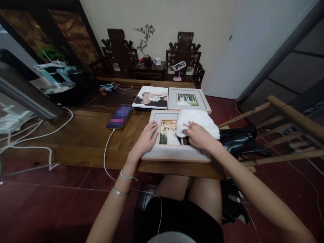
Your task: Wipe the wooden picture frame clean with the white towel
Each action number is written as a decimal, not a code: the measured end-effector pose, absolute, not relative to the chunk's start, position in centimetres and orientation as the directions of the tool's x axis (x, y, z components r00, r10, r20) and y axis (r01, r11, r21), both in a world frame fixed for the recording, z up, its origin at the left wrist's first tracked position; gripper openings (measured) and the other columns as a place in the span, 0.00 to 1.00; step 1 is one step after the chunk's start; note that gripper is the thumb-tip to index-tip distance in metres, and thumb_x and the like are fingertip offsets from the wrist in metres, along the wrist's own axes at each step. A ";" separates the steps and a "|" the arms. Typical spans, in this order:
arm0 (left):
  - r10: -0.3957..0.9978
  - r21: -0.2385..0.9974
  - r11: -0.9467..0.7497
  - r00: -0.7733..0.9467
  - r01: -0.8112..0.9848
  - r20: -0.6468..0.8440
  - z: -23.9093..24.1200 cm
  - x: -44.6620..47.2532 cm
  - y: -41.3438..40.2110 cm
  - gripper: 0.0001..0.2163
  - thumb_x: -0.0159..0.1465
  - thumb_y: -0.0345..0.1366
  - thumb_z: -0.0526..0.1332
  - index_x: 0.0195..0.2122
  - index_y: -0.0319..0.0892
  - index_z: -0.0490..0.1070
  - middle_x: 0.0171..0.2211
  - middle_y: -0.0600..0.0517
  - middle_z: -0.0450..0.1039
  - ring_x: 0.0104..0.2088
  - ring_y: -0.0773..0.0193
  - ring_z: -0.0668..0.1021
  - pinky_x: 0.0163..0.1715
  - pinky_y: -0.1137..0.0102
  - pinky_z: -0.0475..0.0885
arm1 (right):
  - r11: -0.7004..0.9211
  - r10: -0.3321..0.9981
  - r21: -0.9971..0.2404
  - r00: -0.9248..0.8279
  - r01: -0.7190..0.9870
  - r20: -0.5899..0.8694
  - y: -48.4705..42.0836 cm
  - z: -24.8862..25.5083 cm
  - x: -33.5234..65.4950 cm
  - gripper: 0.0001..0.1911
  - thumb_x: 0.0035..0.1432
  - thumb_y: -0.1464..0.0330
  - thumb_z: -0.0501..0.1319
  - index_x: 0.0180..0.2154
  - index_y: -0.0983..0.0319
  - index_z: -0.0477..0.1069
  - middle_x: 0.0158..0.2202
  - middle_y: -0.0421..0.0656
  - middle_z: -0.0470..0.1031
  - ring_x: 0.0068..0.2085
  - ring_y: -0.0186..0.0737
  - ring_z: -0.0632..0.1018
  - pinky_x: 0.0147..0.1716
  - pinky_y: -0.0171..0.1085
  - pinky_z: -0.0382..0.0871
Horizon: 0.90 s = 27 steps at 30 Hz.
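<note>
A light wooden picture frame [164,154] with a photo in it lies flat at the near edge of a low wooden table [83,138]. My left hand [146,137] rests flat on the frame's left side, fingers spread. My right hand [198,135] presses a white cloth [196,120] onto the glass at the frame's right, fingers bent over the cloth.
A second framed photo [188,99] and a frameless print [152,97] lie further back. A phone [119,116] on a white cable [105,158] lies to the left. A black bag [240,141] and bamboo chair [291,135] stand at the right. Loose cables trail at the left.
</note>
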State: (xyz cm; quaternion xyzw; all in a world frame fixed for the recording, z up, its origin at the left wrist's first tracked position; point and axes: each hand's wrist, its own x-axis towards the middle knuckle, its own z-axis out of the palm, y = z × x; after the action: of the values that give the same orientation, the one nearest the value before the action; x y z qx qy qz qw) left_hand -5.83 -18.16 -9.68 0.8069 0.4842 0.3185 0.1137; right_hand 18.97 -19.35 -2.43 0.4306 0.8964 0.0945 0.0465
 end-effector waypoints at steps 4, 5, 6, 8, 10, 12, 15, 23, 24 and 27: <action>0.855 0.485 -0.503 0.329 0.715 0.401 -9.7 -5.7 -18.2 0.20 0.67 0.37 0.50 0.56 0.32 0.66 0.58 0.38 0.65 0.62 0.51 0.63 0.62 0.53 0.58 | 0.632 0.773 0.069 -0.622 0.772 -0.129 -24.5 -0.1 18.9 0.19 0.47 0.82 0.52 0.38 0.67 0.76 0.43 0.55 0.75 0.45 0.47 0.75 0.44 0.39 0.64; 0.854 0.484 -0.504 0.330 0.715 0.402 -9.7 -5.7 -18.2 0.20 0.67 0.37 0.50 0.56 0.32 0.66 0.58 0.37 0.65 0.62 0.51 0.63 0.62 0.53 0.58 | 0.631 0.770 0.036 -0.620 0.775 -0.154 -25.6 0.5 18.8 0.19 0.47 0.82 0.52 0.37 0.66 0.76 0.42 0.54 0.76 0.43 0.46 0.75 0.42 0.39 0.65; 0.854 0.483 -0.505 0.331 0.716 0.402 -9.7 -5.7 -18.2 0.20 0.67 0.37 0.50 0.56 0.32 0.67 0.58 0.37 0.66 0.62 0.51 0.63 0.62 0.54 0.58 | 0.633 0.762 0.001 -0.622 0.774 -0.179 -26.6 1.1 18.7 0.19 0.47 0.82 0.51 0.37 0.66 0.76 0.40 0.53 0.76 0.41 0.45 0.76 0.41 0.38 0.65; 0.853 0.477 -0.506 0.335 0.719 0.401 -9.7 -5.7 -18.1 0.20 0.67 0.36 0.50 0.56 0.31 0.66 0.58 0.37 0.65 0.62 0.51 0.63 0.62 0.54 0.58 | 0.649 0.731 -0.068 -0.646 0.758 -0.221 -28.1 2.0 18.3 0.18 0.47 0.81 0.51 0.35 0.64 0.76 0.39 0.51 0.77 0.39 0.44 0.77 0.39 0.38 0.66; 0.850 0.467 -0.509 0.339 0.723 0.403 -9.7 -5.7 -18.1 0.20 0.67 0.36 0.50 0.56 0.31 0.66 0.58 0.37 0.65 0.62 0.52 0.62 0.62 0.54 0.58 | 0.664 0.707 -0.107 -0.668 0.740 -0.230 -28.7 2.3 17.9 0.18 0.47 0.81 0.51 0.35 0.63 0.76 0.41 0.51 0.77 0.40 0.45 0.77 0.39 0.39 0.66; 0.846 0.460 -0.515 0.345 0.723 0.406 -9.7 -5.8 -18.1 0.20 0.67 0.36 0.49 0.56 0.31 0.66 0.58 0.37 0.65 0.63 0.52 0.62 0.62 0.54 0.58 | 0.660 0.714 -0.106 -0.665 0.744 -0.218 -28.4 1.8 17.6 0.18 0.48 0.80 0.52 0.35 0.63 0.76 0.44 0.52 0.76 0.41 0.47 0.77 0.40 0.40 0.67; 0.842 0.457 -0.523 0.351 0.719 0.410 -9.8 -5.8 -18.1 0.20 0.68 0.37 0.49 0.56 0.31 0.66 0.59 0.37 0.65 0.62 0.51 0.62 0.62 0.53 0.58 | 0.655 0.738 -0.068 -0.656 0.753 -0.160 -26.1 0.1 17.8 0.21 0.48 0.81 0.53 0.41 0.63 0.76 0.52 0.53 0.73 0.47 0.48 0.76 0.45 0.42 0.68; 0.844 0.472 -0.521 0.347 0.711 0.409 -9.8 -5.8 -18.0 0.20 0.68 0.38 0.50 0.56 0.33 0.67 0.59 0.38 0.65 0.63 0.52 0.62 0.61 0.52 0.58 | 0.555 0.797 0.263 -0.595 0.789 0.104 -16.7 -2.6 18.5 0.24 0.56 0.83 0.51 0.51 0.63 0.72 0.66 0.50 0.53 0.65 0.59 0.53 0.60 0.54 0.52; 0.845 0.473 -0.520 0.346 0.711 0.409 -9.9 -5.9 -18.0 0.20 0.68 0.38 0.50 0.56 0.33 0.67 0.59 0.38 0.65 0.63 0.52 0.62 0.61 0.52 0.58 | 0.544 0.803 0.281 -0.588 0.791 0.100 -16.0 -2.6 18.3 0.23 0.57 0.83 0.50 0.50 0.63 0.72 0.66 0.49 0.54 0.65 0.59 0.53 0.59 0.54 0.52; 0.847 0.475 -0.516 0.343 0.712 0.406 -9.9 -6.0 -18.0 0.20 0.67 0.38 0.50 0.56 0.34 0.66 0.59 0.38 0.65 0.63 0.52 0.62 0.61 0.52 0.58 | 0.563 0.798 0.313 -0.602 0.765 0.035 -15.3 -2.8 18.0 0.21 0.59 0.81 0.50 0.49 0.64 0.73 0.65 0.50 0.56 0.64 0.60 0.55 0.59 0.54 0.52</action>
State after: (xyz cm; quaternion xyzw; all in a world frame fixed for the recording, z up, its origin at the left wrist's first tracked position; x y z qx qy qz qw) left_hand -5.95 -17.97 -9.93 0.8124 0.4799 0.3134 0.1072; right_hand 17.98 -15.35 -2.76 0.4427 0.8824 0.1496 0.0551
